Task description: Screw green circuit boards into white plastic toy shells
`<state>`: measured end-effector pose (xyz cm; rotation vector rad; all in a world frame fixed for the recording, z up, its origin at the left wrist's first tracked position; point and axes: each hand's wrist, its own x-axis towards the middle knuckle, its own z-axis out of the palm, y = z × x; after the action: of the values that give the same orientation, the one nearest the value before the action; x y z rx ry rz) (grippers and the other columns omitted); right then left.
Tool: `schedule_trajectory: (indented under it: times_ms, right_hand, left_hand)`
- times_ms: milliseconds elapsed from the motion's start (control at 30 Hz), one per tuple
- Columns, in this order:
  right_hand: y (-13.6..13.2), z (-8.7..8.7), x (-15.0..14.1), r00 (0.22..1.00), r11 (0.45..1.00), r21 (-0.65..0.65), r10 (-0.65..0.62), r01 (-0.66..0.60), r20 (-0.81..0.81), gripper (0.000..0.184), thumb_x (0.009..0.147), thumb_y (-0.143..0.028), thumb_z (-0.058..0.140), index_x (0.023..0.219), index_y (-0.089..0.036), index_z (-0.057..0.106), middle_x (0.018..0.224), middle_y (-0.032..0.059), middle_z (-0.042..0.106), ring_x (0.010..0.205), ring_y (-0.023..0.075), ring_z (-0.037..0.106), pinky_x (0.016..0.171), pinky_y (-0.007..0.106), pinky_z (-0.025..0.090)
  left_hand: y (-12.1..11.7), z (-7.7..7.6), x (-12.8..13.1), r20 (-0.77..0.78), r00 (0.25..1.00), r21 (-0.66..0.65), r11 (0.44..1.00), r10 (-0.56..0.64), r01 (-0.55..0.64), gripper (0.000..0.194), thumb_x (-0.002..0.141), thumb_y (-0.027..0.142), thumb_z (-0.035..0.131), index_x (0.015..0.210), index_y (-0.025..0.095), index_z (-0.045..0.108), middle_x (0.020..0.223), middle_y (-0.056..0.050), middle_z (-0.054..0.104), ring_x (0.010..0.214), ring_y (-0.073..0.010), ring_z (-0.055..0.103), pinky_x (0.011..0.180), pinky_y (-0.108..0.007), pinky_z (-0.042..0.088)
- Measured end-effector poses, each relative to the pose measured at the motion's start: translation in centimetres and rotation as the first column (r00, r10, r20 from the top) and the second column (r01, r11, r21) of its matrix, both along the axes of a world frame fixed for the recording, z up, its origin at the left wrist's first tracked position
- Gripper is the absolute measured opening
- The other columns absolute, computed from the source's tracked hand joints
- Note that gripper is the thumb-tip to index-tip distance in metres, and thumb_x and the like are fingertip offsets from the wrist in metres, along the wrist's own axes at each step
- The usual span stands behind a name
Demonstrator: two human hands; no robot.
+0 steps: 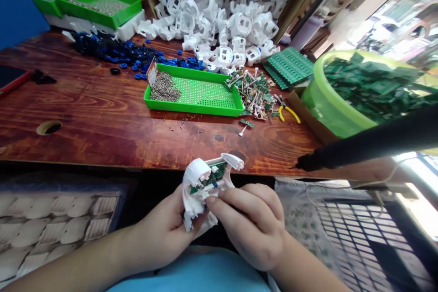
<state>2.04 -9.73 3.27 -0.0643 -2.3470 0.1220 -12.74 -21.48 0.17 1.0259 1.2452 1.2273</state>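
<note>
Just in front of the table's edge, my left hand (164,226) is closed around a white plastic housing (193,198), gripping it from the left and below. Inside the housing sits a green circuit board (219,173) with white connectors. My right hand (255,226) reaches in from the right, its thumb and fingers pinched together at the lower inner part of the housing. Whatever lies between those fingertips is hidden or too small to name. The housing is tilted, its open side facing up.
A green tray (205,108) of small screws stands mid-table. Beside it lie wired circuit boards (255,93) and yellow-handled pliers (287,112). White housings (226,27) pile up behind. A dark electric screwdriver (362,139) juts in from the right, before a yellow-green tub (337,105) of boards.
</note>
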Motion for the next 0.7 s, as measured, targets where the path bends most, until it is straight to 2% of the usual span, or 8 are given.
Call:
schedule_trajectory:
  times_ms: [167, 300, 467, 700]
  right_hand:
    - [-0.1, -0.5, 0.3, 1.0, 0.999, -0.035, -0.002, 0.002, -0.02, 0.027, 0.078, -0.007, 0.056, 0.103, -0.013, 0.066, 0.089, 0.0055, 0.065, 0.08, 0.017, 0.051, 0.067, 0.032, 0.044]
    - [-0.3, -0.6, 0.2, 0.998, 0.995, -0.082, -0.056, 0.055, -0.015, 0.029, 0.077, -0.005, 0.057, 0.103, -0.014, 0.065, 0.088, 0.0053, 0.066, 0.08, 0.017, 0.053, 0.07, 0.032, 0.046]
    - [-0.3, -0.4, 0.3, 0.998, 0.993, -0.109, -0.058, 0.055, -0.028, 0.028, 0.077, -0.005, 0.057, 0.102, -0.013, 0.065, 0.089, 0.0056, 0.068, 0.081, 0.0168, 0.054, 0.071, 0.031, 0.046]
    - [-0.2, 0.7, 0.7, 0.998, 0.987, -0.158, -0.018, 0.027, 0.059, 0.022, 0.079, -0.008, 0.057, 0.098, -0.013, 0.066, 0.089, 0.0034, 0.068, 0.078, 0.0141, 0.053, 0.071, 0.029, 0.045]
  left_hand:
    - [0.1, 0.0, -0.1, -0.065, 0.998, 0.027, 1.0, -0.004, 0.006, 0.044, 0.087, 0.022, 0.052, 0.131, 0.021, 0.044, 0.122, -0.007, 0.059, 0.109, -0.0242, 0.054, 0.101, -0.034, 0.038]
    - [0.4, -0.1, 0.0, -0.028, 1.0, -0.001, 1.0, -0.009, 0.009, 0.043, 0.088, 0.023, 0.051, 0.13, 0.022, 0.044, 0.127, -0.005, 0.056, 0.115, -0.0229, 0.051, 0.102, -0.032, 0.036]
    - [0.6, 0.0, 0.0, -0.028, 0.999, -0.007, 0.999, -0.036, 0.036, 0.041, 0.088, 0.023, 0.051, 0.128, 0.022, 0.047, 0.126, -0.005, 0.057, 0.109, -0.0218, 0.055, 0.1, -0.03, 0.039]
    - [0.8, 0.5, -0.5, -0.206, 0.967, 0.022, 0.987, -0.149, 0.157, 0.046, 0.09, 0.019, 0.043, 0.136, 0.02, 0.035, 0.135, -0.006, 0.049, 0.125, -0.0207, 0.042, 0.108, -0.03, 0.029]
